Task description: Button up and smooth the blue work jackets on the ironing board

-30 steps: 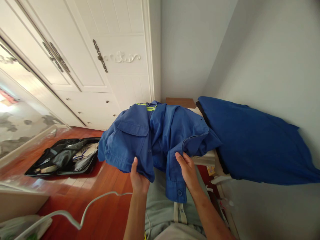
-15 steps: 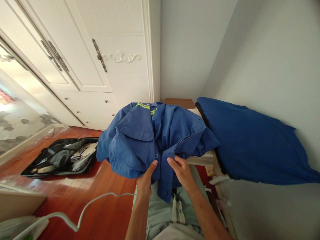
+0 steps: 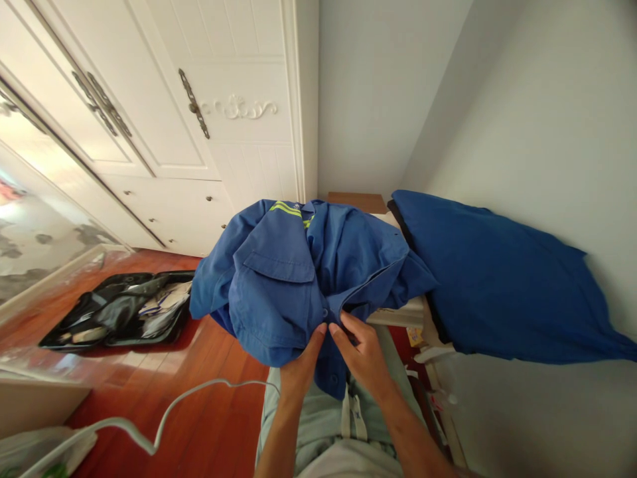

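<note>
Glossy reddish-brown wooden floorboards (image 3: pixel 213 425) run below a seated person's pale grey-green cloth trousers (image 3: pixel 321 418). Just over the lap, the left hand (image 3: pixel 298 365) pinches one front edge of a blue cloth jacket (image 3: pixel 273 312) with yellow-green stripes and a flapped pocket; the right hand (image 3: pixel 362 352) grips the other front edge, thumbs close together near a small round blue button (image 3: pixel 325 313). The jacket lies bunched ahead of both hands, beside a broad deep-blue cloth item (image 3: pixel 507 279). Farther left lies an open black suitcase (image 3: pixel 142 342); beyond it stands a white panelled wardrobe (image 3: pixel 249 166).
</note>
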Tool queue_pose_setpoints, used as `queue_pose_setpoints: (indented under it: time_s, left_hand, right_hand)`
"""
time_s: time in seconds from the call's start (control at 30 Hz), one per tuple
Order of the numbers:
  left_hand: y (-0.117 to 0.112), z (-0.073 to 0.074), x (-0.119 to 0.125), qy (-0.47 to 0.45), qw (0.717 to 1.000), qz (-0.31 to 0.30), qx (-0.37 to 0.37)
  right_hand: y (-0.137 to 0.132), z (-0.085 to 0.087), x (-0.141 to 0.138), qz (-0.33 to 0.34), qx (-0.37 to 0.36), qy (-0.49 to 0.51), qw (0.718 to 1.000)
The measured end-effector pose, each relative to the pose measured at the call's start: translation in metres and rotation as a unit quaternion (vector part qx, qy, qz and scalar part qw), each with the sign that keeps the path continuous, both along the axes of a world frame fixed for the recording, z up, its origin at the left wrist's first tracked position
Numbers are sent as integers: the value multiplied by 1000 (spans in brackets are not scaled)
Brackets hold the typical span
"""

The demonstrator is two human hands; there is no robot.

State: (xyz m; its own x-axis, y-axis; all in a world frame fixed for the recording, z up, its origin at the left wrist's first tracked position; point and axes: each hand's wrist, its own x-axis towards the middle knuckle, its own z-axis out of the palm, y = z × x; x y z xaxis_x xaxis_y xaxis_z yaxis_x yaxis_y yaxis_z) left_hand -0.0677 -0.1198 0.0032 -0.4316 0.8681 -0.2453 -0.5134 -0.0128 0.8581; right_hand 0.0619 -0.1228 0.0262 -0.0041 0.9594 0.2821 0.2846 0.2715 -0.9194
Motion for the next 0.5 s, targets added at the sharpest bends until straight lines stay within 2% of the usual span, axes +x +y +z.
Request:
queue_pose_setpoints:
  time_s: [0.13, 0.3, 0.5]
  left_hand:
    - [-4, 7, 11, 68, 997, 26, 14]
    - [-6, 11, 13, 79, 996, 37, 4]
    - [-9, 5, 4, 68, 997, -24, -34]
  right_hand:
    - [-4, 4, 1, 14, 47, -22, 999]
    - [-3, 8, 6, 19, 47, -7, 999]
    - [-1, 2, 12, 71, 26, 39, 996]
